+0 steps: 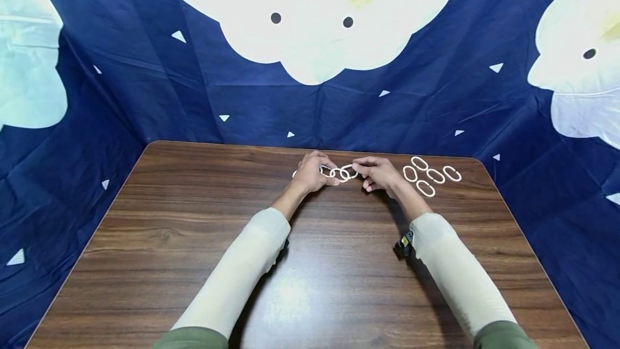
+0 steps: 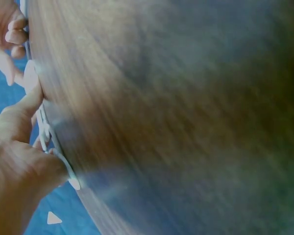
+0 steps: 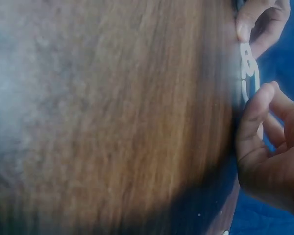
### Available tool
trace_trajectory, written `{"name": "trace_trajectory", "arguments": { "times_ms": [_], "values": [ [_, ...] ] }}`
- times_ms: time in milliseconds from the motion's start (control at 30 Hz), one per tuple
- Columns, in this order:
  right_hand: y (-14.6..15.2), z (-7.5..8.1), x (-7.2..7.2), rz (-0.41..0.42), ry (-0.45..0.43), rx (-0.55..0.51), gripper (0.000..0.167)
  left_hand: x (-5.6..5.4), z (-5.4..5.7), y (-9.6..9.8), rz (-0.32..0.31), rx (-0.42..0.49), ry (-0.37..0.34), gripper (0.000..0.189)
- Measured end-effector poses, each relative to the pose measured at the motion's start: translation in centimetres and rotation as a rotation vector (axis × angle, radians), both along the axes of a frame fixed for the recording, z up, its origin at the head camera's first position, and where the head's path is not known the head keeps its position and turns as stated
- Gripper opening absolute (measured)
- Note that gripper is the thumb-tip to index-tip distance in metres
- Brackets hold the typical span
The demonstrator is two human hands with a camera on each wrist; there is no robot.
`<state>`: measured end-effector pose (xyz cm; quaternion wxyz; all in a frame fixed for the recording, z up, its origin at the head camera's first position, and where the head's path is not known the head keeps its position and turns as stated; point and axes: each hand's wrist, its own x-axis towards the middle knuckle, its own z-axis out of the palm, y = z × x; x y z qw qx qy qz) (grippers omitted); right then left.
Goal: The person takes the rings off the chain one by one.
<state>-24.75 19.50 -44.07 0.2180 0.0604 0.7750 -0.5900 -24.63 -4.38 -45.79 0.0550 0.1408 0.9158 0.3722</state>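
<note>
A short chain of cream-white oval links (image 1: 344,175) lies near the far edge of the table, between the two hands. My left hand (image 1: 310,172) grips the chain from the left, thumb in front and fingers behind. Part of the chain is covered by that hand, and the tip of one link (image 1: 294,174) shows past its left side. At the chain's right end, my right hand (image 1: 380,174) pinches the last link (image 1: 346,166) between thumb and index finger. In the right wrist view the joined links (image 3: 248,66) run between both hands.
Several loose oval links (image 1: 404,173), some with a gap in the ring, lie to the right of my right hand. The brown wooden table (image 1: 194,241) ends just beyond the hands. A blue cloth (image 1: 252,101) with cloud shapes hangs behind and on both sides.
</note>
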Motion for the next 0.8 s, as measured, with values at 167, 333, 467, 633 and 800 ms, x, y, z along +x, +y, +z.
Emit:
{"name": "trace_trajectory", "arguments": {
  "times_ms": [167,333,467,633,800],
  "values": [
    [0.1,-0.7,-0.4,0.01,0.02,0.011,0.038,0.0,-0.1,0.4,-0.019,-0.008,0.031,0.037],
    [0.5,-1.1,-0.7,0.048,-0.008,0.027,0.02,0.1,0.0,0.5,-0.015,0.007,0.035,0.037],
    [0.8,-1.2,-0.8,0.094,-0.014,0.01,0.021,0.1,0.0,0.4,-0.018,0.022,0.031,0.038],
    [1.2,-1.4,-0.8,0.148,0.01,-0.002,0.027,-0.3,-0.2,0.4,0.0,0.089,-0.014,0.033],
    [1.5,-1.7,-0.8,0.164,0.027,-0.005,0.028,-1.0,-0.7,0.4,0.04,0.194,-0.08,0.019]
  ]
}}
